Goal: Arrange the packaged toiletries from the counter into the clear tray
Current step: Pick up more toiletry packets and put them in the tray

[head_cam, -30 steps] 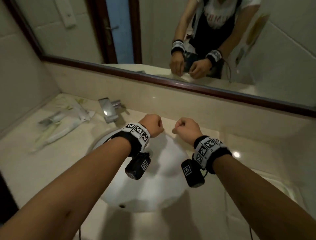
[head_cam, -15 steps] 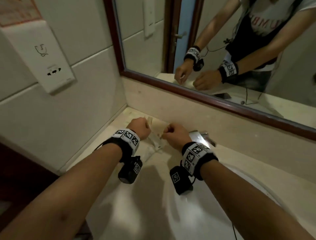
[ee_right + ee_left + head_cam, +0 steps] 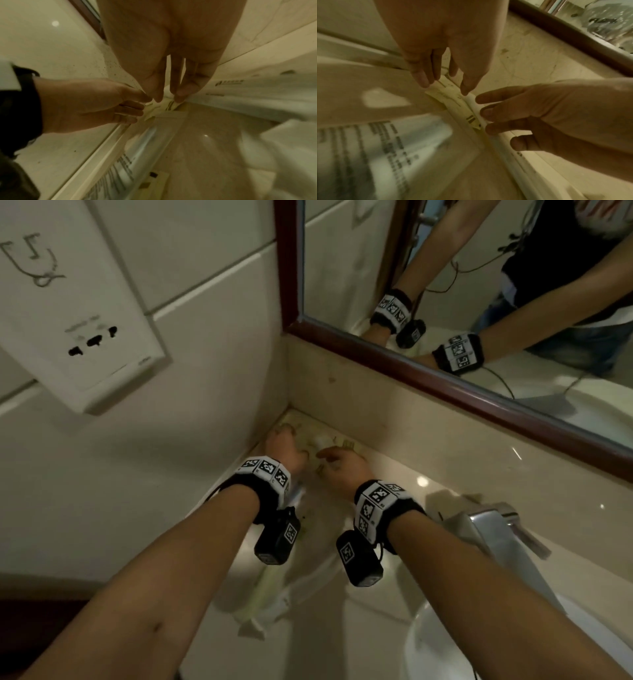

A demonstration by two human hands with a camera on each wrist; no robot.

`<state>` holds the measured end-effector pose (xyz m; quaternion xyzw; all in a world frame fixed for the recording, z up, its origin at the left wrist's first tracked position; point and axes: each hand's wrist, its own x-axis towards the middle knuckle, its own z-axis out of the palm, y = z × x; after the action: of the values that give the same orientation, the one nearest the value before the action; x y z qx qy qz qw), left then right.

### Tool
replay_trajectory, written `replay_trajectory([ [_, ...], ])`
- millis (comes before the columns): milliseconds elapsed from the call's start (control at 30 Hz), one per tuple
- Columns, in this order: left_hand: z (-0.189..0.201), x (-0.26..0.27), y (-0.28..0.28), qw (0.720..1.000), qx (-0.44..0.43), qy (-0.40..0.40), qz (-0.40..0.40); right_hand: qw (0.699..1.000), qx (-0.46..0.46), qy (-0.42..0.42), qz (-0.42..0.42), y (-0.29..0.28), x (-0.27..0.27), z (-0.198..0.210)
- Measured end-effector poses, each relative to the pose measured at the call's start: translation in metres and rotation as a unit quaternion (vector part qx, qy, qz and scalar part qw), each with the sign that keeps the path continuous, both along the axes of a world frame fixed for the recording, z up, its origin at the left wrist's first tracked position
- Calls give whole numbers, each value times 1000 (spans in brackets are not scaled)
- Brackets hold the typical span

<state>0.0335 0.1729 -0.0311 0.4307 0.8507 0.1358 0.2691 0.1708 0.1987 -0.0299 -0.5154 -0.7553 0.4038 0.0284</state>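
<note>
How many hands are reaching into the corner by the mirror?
2. The left hand lies nearer the side wall, the right hand just beside it. The mirror only reflects their wrists.

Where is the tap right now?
In the head view the tap sits at the right, on the counter below the mirror, just right of the right hand.

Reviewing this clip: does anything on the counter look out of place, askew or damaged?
The packets lie in a loose, crumpled heap at skewed angles on the counter by the sink. No spill or damage shows. Both hands' fingers touch one small packet in the corner.
</note>
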Motion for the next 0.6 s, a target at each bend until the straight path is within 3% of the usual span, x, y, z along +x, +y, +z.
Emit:
replay_trajectory([
  [233,-18,-8,11,997,-32,-66,39,999,11,-34,5,6,-5,-18],
  [600,8,-10,-10,987,99,-89,87,999,-12,-28,-33,-11,4,-3],
])
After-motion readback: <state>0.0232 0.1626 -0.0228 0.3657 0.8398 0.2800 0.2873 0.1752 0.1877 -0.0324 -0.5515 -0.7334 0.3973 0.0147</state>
